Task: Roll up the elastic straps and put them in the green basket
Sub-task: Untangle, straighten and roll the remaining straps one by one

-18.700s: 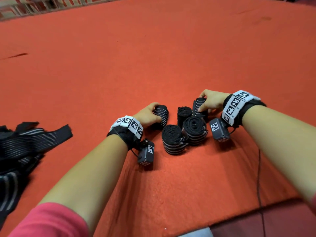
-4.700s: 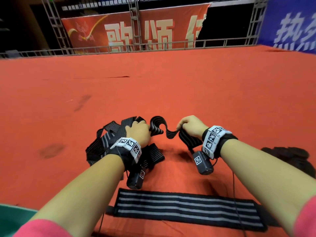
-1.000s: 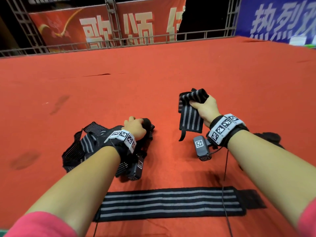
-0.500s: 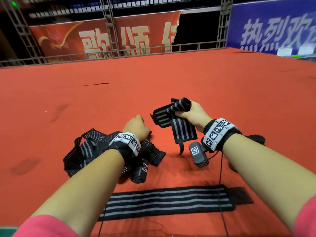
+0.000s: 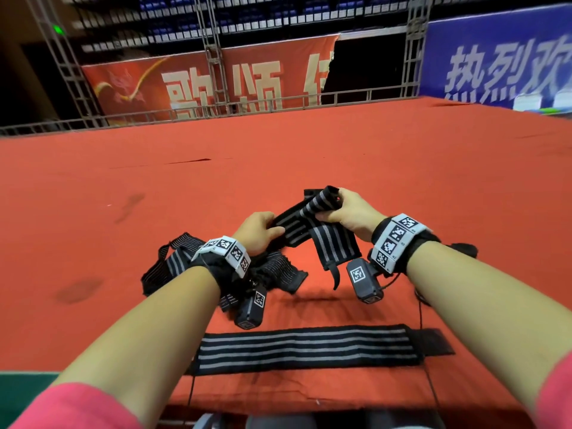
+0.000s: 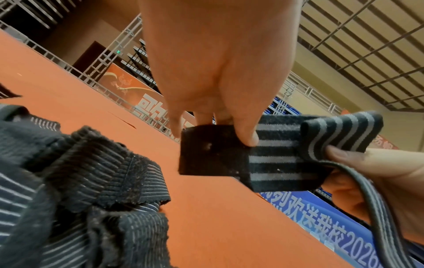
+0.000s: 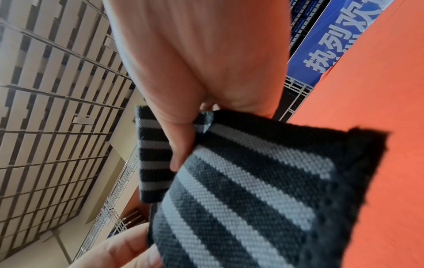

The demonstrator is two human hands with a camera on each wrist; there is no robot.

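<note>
Both hands hold one black elastic strap with grey stripes (image 5: 312, 226) above the red carpet. My left hand (image 5: 258, 232) pinches its black hook-and-loop end (image 6: 211, 152) between thumb and fingers. My right hand (image 5: 346, 212) grips the folded middle of the strap (image 7: 241, 181), and a loose end hangs down below it. A second strap (image 5: 306, 348) lies flat and stretched out on the carpet near me. A tangled pile of several more straps (image 5: 272, 274) lies under my left wrist. The green basket is not clearly in view.
The red carpet (image 5: 402, 168) spreads wide ahead and to both sides. A dark heap (image 5: 464, 249) lies behind my right wrist. A green patch (image 5: 21, 391) shows at the lower left edge. Metal railings and banners (image 5: 216, 88) stand far beyond the carpet.
My left hand has left the pile and taken hold of the free end of the strap that my right hand lifted. The strap now spans between both hands.
</note>
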